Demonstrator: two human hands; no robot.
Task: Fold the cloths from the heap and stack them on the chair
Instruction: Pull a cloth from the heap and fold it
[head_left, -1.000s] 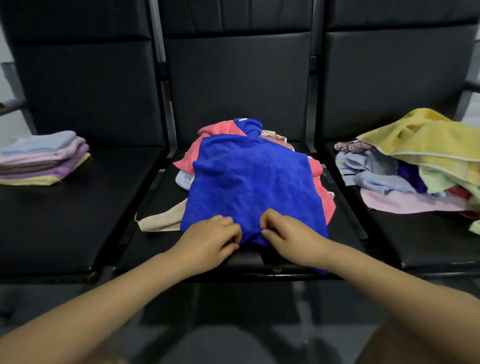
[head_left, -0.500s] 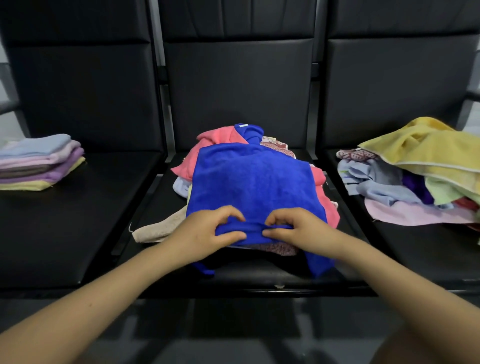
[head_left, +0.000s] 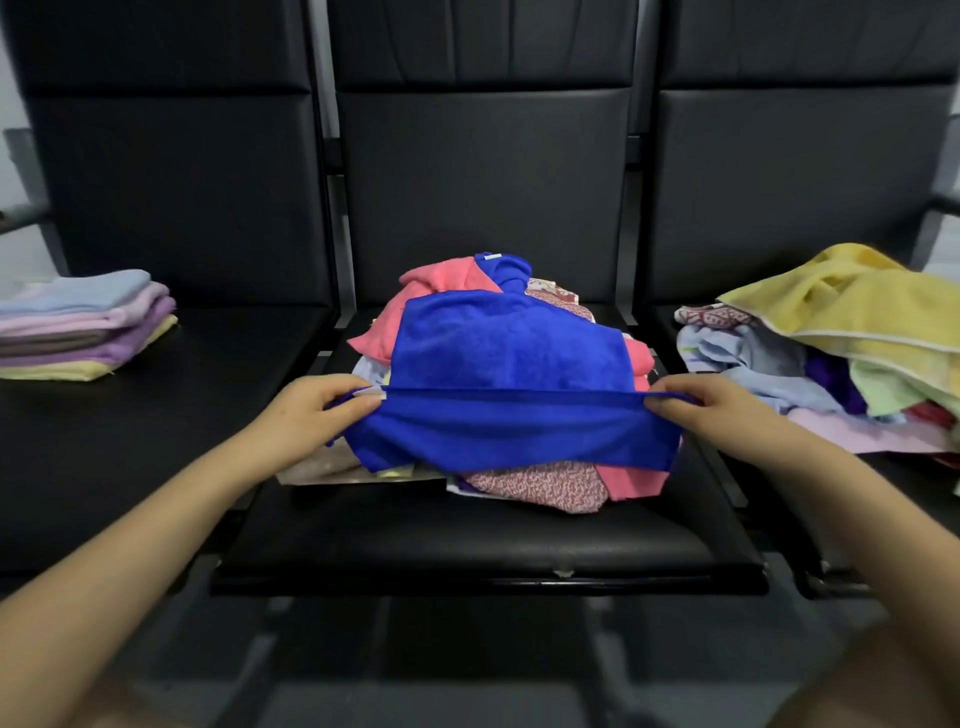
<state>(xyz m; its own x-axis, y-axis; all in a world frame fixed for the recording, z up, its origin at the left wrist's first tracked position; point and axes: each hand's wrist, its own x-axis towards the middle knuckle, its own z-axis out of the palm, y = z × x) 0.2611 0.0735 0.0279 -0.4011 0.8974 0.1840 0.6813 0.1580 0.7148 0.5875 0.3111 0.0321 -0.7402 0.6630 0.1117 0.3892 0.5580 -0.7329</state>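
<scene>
Your left hand (head_left: 306, 415) and right hand (head_left: 711, 410) each pinch one end of the blue cloth (head_left: 506, 364), stretching its near edge taut above the middle chair (head_left: 467, 540); folded stack (head_left: 83, 325) left of it; unfolded heap (head_left: 831, 353) right.

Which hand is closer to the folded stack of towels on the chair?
Left. The left hand pinches the blue cloth on the side toward the folded stack; the right hand grips the cloth's far end.

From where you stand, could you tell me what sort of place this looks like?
Probably a waiting area or office: a row of joined black padded chairs with armrests at the ends. Cloth heaps cover two seats, so it serves as a folding spot.
</scene>
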